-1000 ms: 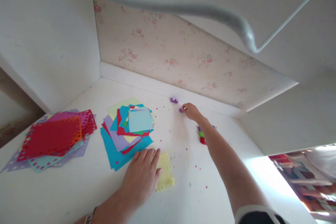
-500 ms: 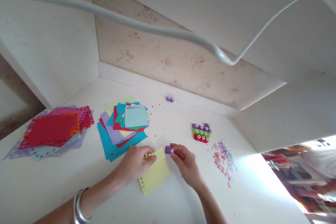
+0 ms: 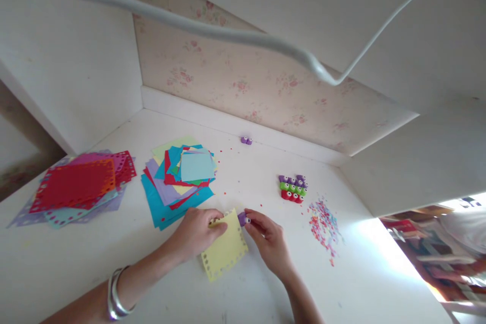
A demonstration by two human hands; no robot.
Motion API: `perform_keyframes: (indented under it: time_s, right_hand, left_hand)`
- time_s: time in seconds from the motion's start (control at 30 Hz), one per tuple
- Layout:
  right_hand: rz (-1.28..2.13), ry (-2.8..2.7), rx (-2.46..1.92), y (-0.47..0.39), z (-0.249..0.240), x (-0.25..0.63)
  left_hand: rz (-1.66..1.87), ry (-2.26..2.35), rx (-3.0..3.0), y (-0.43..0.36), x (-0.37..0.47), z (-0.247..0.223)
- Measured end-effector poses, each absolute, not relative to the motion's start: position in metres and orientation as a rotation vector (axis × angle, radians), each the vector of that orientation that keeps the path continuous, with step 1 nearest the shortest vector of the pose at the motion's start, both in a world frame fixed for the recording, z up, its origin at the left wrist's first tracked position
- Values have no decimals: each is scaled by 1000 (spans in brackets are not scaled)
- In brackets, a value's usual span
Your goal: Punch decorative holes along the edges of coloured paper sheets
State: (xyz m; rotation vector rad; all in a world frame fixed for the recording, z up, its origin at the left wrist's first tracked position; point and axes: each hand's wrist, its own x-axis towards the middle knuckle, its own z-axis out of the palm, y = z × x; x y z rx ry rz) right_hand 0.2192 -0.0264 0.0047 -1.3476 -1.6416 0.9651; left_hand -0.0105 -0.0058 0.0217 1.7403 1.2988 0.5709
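Note:
A pale yellow sheet of paper [image 3: 225, 249] with small punched holes along its edges is pinched at its upper left by my left hand [image 3: 199, 233], thumb on top. My right hand [image 3: 268, 235] grips a small purple craft punch [image 3: 242, 219] between thumb and fingers. The punch sits at the sheet's upper right edge; whether paper is inside its slot is too small to tell. Beyond my left hand lies a pile of uncut coloured paper [image 3: 197, 166], mostly blue, red and lilac.
Punched sheets [image 3: 76, 185] form a stack at the far left. Rows of purple, green and red punches [image 3: 292, 188] stand to the right, beside scattered confetti [image 3: 323, 225]. Two purple punches [image 3: 246, 140] rest near the back wall. A white cable [image 3: 228, 34] crosses overhead.
The purple punch has turned slightly and sits closer against the yellow sheet's upper right edge. The sheet has tilted a little. Both hands keep their hold.

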Motion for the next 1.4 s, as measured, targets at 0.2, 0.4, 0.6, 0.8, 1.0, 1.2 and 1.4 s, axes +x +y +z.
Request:
perform_keyframes:
  time_s: [0.2, 0.4, 0.6, 0.8, 1.0, 1.2, 1.4]
  right_hand:
    - [1025, -1563, -1322, -26, 8, 217]
    - [1009, -1594, -1320, -27, 7, 218]
    - [871, -1794, -1332, -29, 9, 216]
    - [875, -1911, -1383, -29, 14, 212]
    - [863, -1964, -1381, -26, 22, 212]
    - [879, -1982, -1339, -21, 25, 211]
    - [865, -1912, -1403, -19, 25, 204]
  left_hand:
    - [567, 1315, 1785, -6, -10, 24]
    - [551, 1322, 1807, -4, -10, 23]
    - [565, 1367, 1898, -5, -9, 17]
    - [566, 1385, 2026, -12, -2, 12]
    - [673, 1496, 2379, -19, -4, 20]
    - [614, 1548, 2456, -38, -2, 24]
    - [526, 1443, 2423, -46, 2, 10]
